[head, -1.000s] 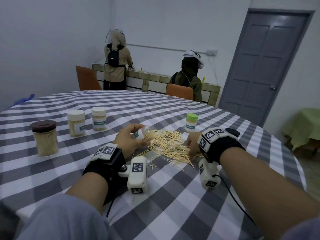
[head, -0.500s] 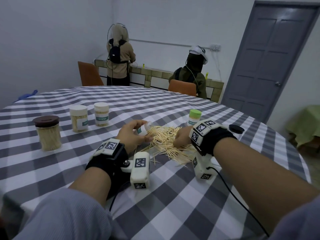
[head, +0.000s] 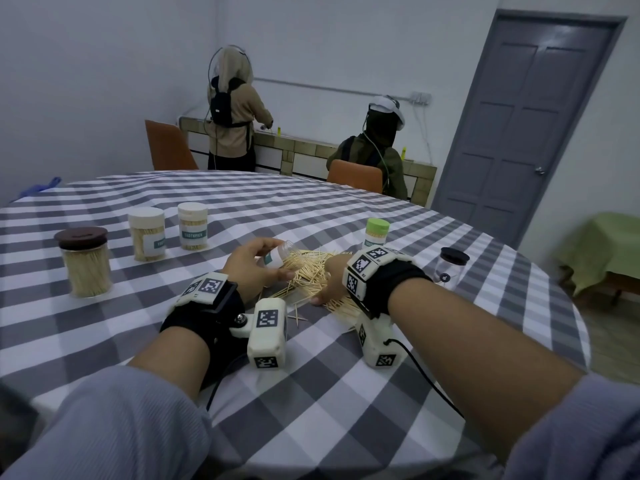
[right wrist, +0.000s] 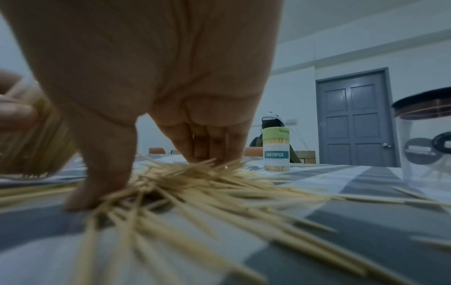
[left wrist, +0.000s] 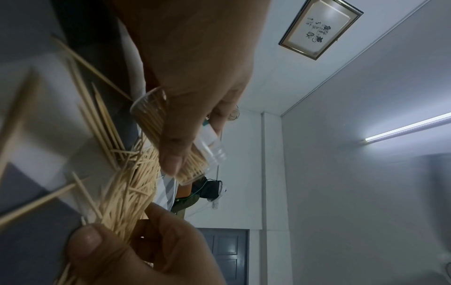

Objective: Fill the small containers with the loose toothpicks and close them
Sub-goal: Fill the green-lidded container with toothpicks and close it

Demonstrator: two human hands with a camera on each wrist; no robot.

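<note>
Toothpicks (head: 313,275) loose in pile on checked surface (head: 346,393), between both hands. Left hand (head: 254,263) grip curled round small clear container (head: 277,256), lidless, tilted, mouth toward pile, partly filled. Right hand (head: 332,282) grip: thumb and fingertips (right wrist: 209,152) pressed into pile, pinching toothpicks. Green-lidded container (head: 376,233) upright just behind pile.

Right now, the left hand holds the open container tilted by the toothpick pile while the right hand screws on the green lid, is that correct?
Not quite. In the head view the right hand is gathering the loose toothpicks. The green lid sits untouched on its own container. The left hand does hold the open container tilted by the pile.
</note>
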